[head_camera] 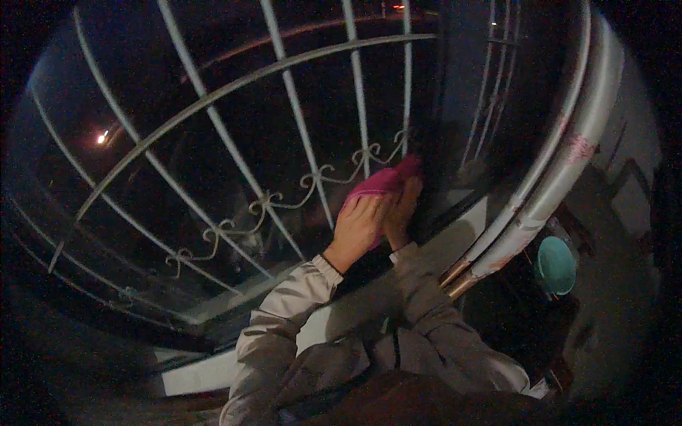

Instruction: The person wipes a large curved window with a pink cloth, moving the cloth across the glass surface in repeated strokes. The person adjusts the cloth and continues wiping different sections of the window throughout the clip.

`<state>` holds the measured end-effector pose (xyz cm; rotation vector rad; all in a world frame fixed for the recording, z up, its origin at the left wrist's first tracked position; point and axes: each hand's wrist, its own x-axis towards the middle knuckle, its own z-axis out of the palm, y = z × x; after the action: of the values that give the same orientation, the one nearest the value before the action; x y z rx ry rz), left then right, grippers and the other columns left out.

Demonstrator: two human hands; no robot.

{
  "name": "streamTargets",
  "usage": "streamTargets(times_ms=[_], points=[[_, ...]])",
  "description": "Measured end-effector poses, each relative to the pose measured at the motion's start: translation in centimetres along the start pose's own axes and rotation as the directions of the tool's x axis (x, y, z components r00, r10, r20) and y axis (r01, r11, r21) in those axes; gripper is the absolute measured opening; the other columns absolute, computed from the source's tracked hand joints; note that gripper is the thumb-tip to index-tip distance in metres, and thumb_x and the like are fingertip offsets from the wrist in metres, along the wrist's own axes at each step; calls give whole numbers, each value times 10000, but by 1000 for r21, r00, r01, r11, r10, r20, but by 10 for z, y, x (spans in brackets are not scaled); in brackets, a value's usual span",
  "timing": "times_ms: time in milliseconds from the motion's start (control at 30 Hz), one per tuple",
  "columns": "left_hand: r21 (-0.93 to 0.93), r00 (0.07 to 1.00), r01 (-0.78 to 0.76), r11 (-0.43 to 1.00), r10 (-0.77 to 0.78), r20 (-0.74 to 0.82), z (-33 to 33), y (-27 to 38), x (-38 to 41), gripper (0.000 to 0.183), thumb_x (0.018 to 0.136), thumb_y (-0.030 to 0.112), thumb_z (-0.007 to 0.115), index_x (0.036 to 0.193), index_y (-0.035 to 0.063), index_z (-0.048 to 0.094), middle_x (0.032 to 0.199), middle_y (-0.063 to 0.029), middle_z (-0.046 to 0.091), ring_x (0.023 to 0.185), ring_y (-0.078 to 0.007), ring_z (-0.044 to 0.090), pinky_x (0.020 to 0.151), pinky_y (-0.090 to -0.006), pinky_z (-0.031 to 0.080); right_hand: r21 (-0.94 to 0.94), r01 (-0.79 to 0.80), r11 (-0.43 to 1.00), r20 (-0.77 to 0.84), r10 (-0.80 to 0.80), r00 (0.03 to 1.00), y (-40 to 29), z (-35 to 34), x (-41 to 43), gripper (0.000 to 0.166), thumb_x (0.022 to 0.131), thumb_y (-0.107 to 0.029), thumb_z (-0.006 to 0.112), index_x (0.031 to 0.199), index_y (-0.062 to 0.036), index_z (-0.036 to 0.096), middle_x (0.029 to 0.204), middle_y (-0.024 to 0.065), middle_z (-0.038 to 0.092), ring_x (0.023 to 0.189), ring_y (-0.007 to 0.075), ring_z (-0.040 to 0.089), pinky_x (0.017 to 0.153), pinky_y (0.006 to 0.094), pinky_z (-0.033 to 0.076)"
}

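A pink cloth (375,183) is bunched at the lower right of a dark window, in front of white metal bars. My left hand (359,226) lies over its lower part with the fingers pointing up. Close beside it, in shadow, my right hand (404,210) holds the cloth's right side, near the dark window frame. Both sleeves are light-coloured, and the left cuff is gathered at the wrist. The cloth hides part of the scrollwork of the window grille (292,106), and the palms are out of sight.
Two pale pipes (554,175) with reddish marks rise at the right. A pale window sill (319,325) runs below my forearms. Past the pipes sits a teal basin (557,266). Outside it is dark, with a bright light (102,137) at the left.
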<state>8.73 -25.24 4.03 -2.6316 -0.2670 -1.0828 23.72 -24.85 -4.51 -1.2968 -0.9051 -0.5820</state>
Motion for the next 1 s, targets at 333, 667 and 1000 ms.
streamTargets(times_ms=[333,667,1000], points=[[287,873,485,826,-439,-211,-43,-5,-117,556,758,253,684,1237,39,501,1187,-176,530,1123,-349,488,958,-540,318,192,299,935,374,-351,858,-120,-4,-37,178,789,-118,585,955,-67,624,956,121,584,887,345,519,789,469,394],[-522,-11,649,554,-679,-734,-200,-59,-248,566,876,401,571,1214,-34,440,1115,-172,498,1036,-320,475,925,-451,353,794,397,459,208,-820,533,-369,25,-74,236,744,-139,608,968,-80,654,1010,55,598,944,231,566,881,388,405],[-713,-38,526,464,-824,-565,-175,-55,-241,434,921,430,460,1037,18,538,1001,-141,566,964,-335,510,930,-502,336,819,396,416,204,-855,477,-333,48,-105,270,738,-161,614,990,-77,666,1000,53,630,967,238,588,920,404,426]])
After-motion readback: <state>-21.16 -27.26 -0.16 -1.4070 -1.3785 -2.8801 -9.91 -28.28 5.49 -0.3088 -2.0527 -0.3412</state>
